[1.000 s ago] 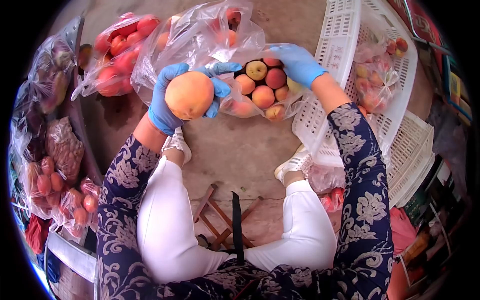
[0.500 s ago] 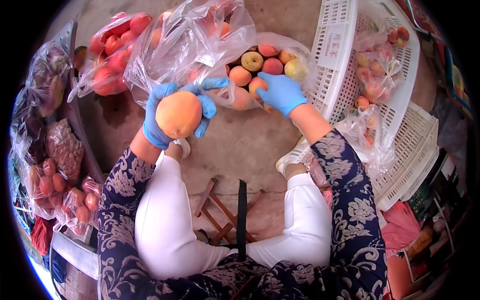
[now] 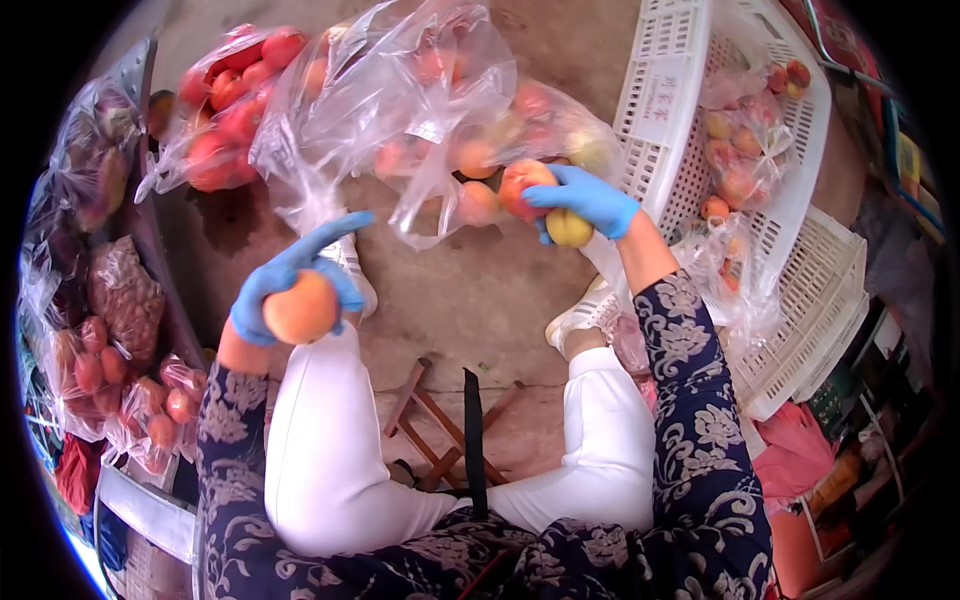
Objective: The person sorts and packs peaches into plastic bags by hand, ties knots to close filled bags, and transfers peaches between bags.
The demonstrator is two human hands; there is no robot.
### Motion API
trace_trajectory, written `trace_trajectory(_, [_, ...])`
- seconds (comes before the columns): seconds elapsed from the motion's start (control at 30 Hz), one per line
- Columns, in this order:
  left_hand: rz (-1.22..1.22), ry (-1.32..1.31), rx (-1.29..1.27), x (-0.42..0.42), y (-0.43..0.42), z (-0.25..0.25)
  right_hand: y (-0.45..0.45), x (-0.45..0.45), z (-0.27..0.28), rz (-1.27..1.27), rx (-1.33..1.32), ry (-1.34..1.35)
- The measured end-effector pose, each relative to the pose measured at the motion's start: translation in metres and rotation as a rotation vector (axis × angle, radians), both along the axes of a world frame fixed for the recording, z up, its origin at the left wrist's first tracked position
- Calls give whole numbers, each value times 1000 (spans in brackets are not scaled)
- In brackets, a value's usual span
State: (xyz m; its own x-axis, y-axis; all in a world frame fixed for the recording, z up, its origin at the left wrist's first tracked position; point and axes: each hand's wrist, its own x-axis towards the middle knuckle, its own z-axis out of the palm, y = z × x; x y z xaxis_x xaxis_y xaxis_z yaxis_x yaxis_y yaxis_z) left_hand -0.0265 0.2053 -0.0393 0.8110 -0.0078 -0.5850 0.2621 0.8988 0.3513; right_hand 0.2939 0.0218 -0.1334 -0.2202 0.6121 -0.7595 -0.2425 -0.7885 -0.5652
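Observation:
A large orange peach (image 3: 300, 308) rests in my left hand (image 3: 255, 285), which wears a blue glove and hangs above my left knee. Its thumb side curls round the fruit while a finger stretches out to the right. My right hand (image 3: 597, 200), also gloved in blue, grips two fruits: a red-orange peach (image 3: 523, 188) and a yellow-green peach (image 3: 570, 229) below it. Just beyond that hand lies a clear plastic bag (image 3: 425, 215) of peaches, its loose film lying over the fruit. Some of the right fingers are hidden behind the fruit.
A bag of red tomatoes (image 3: 212, 160) lies at upper left. White plastic crates (image 3: 655, 130) holding bagged fruit stand on the right. More bagged produce (image 3: 125, 290) sits on a stand at left. A folding wooden stool frame (image 3: 430, 420) shows between my legs.
My left hand has moved down and left with its peach, away from the bag. My right hand has drawn two peaches toward me, and the bag's film has fallen over the remaining fruit.

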Motion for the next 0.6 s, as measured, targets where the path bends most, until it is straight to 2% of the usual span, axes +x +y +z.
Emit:
trace_trajectory(0.1, [173, -15, 6, -32, 4, -1, -29, 10, 8, -297, 52, 503])
trace_trajectory(0.2, [297, -8, 14, -44, 3, -5, -17, -2, 38, -481, 218, 588])
trace_trajectory(0.23, [340, 11, 26, -46, 1, -8, -12, 1, 43, -418, 262, 608])
trace_trajectory(0.3, [371, 60, 66, -52, -2, -8, 1, -2, 59, -406, 386, 851])
trace_trajectory(0.37, [379, 13, 56, -53, -5, -12, 33, -9, 100, -428, 482, 955])
trace_trajectory(0.5, [422, -67, -14, -40, -7, -12, 79, -31, 102, -343, 598, 1300])
trace_trajectory(0.6, [395, -96, -57, -33, -2, -9, 92, -43, 87, -440, 529, 1014])
